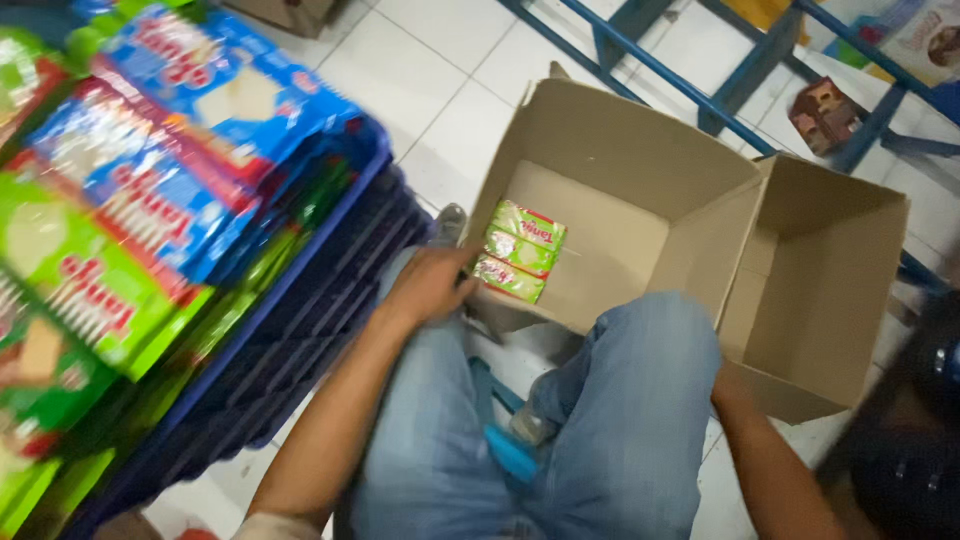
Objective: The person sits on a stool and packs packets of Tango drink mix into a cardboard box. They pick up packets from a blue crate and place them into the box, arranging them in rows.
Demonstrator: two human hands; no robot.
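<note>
My left hand (428, 284) rests at the near left rim of an open cardboard box (620, 160), fingers curled over the edge beside three green snack packs (520, 251) stacked inside it. Whether the fingers grip the lowest pack or only the rim cannot be made out. My right hand (728, 388) is mostly hidden behind my right knee, against the low wall of a second open cardboard box (830, 290) standing next to the first one. My legs in blue jeans (600, 420) fill the lower middle.
A blue plastic crate (290, 330) piled with green and blue snack packages (150, 170) stands at the left. Blue metal shelf legs (740, 80) and a small brown pack (825, 112) sit on the white tiled floor behind the boxes. A dark object is at the far right.
</note>
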